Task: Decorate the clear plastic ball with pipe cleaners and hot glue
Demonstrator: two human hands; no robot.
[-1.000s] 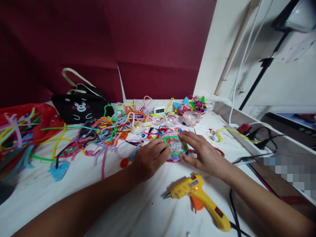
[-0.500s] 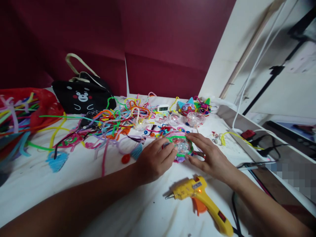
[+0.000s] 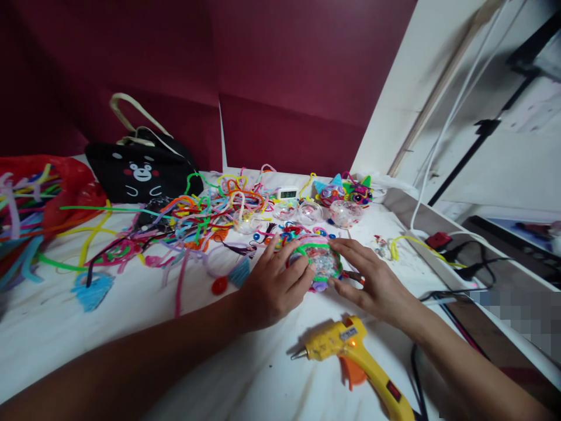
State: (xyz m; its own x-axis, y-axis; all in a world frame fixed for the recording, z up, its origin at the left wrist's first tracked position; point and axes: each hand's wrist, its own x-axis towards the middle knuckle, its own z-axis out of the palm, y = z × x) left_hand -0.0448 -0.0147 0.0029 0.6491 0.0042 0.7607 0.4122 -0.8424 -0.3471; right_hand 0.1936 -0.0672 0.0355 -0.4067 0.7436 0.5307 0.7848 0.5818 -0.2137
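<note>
A clear ball (image 3: 319, 261) filled with glittery bits and ringed with a green pipe cleaner rests on the white table (image 3: 144, 327). My left hand (image 3: 272, 286) presses against its left side with curled fingers. My right hand (image 3: 372, 280) cups its right side, fingers bent around it. Both hands grip the ball between them. A yellow glue gun (image 3: 355, 356) lies just in front of my hands, nozzle pointing left, an orange light lit on its body.
A tangle of coloured pipe cleaners (image 3: 193, 222) spreads left of the ball. A black bear-face bag (image 3: 140, 172) and a red bag (image 3: 48, 193) sit at far left. Several clear balls (image 3: 307, 211), a small white clock (image 3: 288, 192) and decorated figures (image 3: 346, 192) stand behind. Cables (image 3: 456, 263) run along the right edge.
My left fingers have shifted higher onto the ball's left side and my right hand has closed in a little. The view has drifted slightly.
</note>
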